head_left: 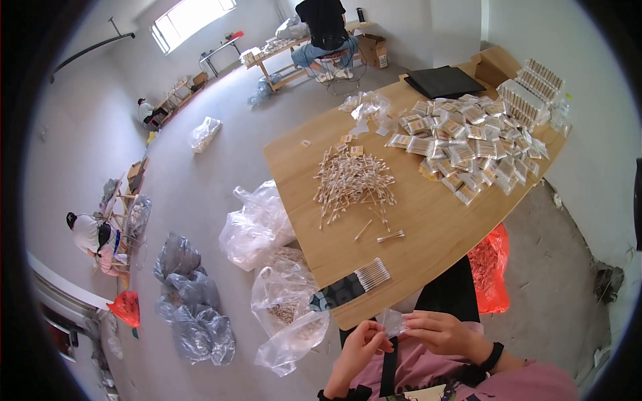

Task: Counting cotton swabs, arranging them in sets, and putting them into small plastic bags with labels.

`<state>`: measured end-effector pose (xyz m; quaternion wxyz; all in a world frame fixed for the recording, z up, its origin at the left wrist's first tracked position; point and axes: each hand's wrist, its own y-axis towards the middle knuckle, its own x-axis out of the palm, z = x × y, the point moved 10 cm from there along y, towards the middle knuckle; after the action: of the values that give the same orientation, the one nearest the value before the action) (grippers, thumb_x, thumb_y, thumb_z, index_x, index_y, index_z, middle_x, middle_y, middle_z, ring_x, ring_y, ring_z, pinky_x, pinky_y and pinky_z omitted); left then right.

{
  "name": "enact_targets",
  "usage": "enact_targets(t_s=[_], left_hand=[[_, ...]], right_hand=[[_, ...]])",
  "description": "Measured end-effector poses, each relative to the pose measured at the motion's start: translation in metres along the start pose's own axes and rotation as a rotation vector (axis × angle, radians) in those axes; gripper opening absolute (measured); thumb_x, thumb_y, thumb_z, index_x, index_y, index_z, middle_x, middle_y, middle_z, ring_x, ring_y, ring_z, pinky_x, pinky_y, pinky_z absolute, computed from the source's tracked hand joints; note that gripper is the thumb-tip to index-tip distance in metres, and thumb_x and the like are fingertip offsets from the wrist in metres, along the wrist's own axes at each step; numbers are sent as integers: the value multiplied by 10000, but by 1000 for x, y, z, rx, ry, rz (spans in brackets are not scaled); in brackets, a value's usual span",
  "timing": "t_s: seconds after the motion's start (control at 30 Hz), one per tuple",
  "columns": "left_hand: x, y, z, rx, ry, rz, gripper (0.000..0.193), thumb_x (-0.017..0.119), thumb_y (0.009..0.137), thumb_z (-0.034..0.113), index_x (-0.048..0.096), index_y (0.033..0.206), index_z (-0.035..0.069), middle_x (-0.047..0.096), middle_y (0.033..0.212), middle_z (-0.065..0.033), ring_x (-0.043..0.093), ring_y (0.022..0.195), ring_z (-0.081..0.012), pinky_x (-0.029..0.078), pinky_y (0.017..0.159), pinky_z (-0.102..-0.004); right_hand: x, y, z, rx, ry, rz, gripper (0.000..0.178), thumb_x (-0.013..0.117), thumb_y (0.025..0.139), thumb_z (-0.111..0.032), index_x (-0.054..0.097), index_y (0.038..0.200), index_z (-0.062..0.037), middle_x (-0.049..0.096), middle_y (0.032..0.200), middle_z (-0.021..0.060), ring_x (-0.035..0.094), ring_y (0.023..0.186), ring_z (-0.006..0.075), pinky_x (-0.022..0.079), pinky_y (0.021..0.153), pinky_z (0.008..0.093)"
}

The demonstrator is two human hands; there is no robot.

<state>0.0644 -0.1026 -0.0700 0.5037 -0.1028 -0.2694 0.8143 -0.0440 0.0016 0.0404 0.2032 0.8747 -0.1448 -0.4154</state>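
Observation:
Just off the near edge of the table, my left hand (364,346) and my right hand (441,333) pinch a small clear plastic bag (392,321) between them. Nothing can be made out inside the bag. On the table's near corner, a neat row of cotton swabs (373,274) lies at the end of a dark patterned strip (340,292). Farther back spreads a loose heap of cotton swabs (354,182), with a small bundle of swabs (391,236) and a single one in front of it.
Filled clear packets of swabs (468,144) cover the wooden table's (428,234) far right, near a black folder (445,82) and stacked swab bundles (531,93). Large plastic sacks (284,314) stand on the floor to the left; a red bag (491,267) sits right. Other people work farther off.

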Motion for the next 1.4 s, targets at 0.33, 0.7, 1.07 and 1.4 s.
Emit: enact_targets(t_s=[0.33, 0.7, 1.07, 1.4], left_hand=[[-26, -82, 15, 338, 241, 304, 168, 591, 954, 137, 706, 1000, 24, 626, 860, -39, 594, 766, -109, 466, 689, -245], [-18, -68, -16, 297, -81, 180, 151, 611, 942, 93, 661, 1032, -18, 704, 918, -57, 669, 832, -108, 542, 776, -230], [-8, -65, -5, 429, -203, 105, 162, 622, 960, 145, 633, 991, -13, 621, 787, -8, 552, 705, -57, 442, 640, -192], [17, -93, 58, 703, 357, 327, 112, 666, 876, 101, 643, 821, 7, 602, 701, -110, 577, 564, -215, 433, 518, -300]], right_hand=[[25, 26, -53, -126, 151, 40, 182, 683, 748, -4, 569, 886, -37, 619, 944, 103, 630, 912, 304, 535, 809, 395], [40, 26, -73, -85, -187, -107, 221, 676, 743, -124, 629, 950, -64, 587, 981, 76, 562, 1023, 255, 405, 958, 398], [47, 16, -47, 340, 461, -16, 180, 692, 865, -105, 660, 1011, -5, 650, 899, 135, 660, 782, 247, 502, 670, 317], [45, -3, -19, 624, 619, 129, 97, 669, 864, -63, 629, 917, 7, 629, 805, 115, 669, 734, 176, 522, 653, 282]])
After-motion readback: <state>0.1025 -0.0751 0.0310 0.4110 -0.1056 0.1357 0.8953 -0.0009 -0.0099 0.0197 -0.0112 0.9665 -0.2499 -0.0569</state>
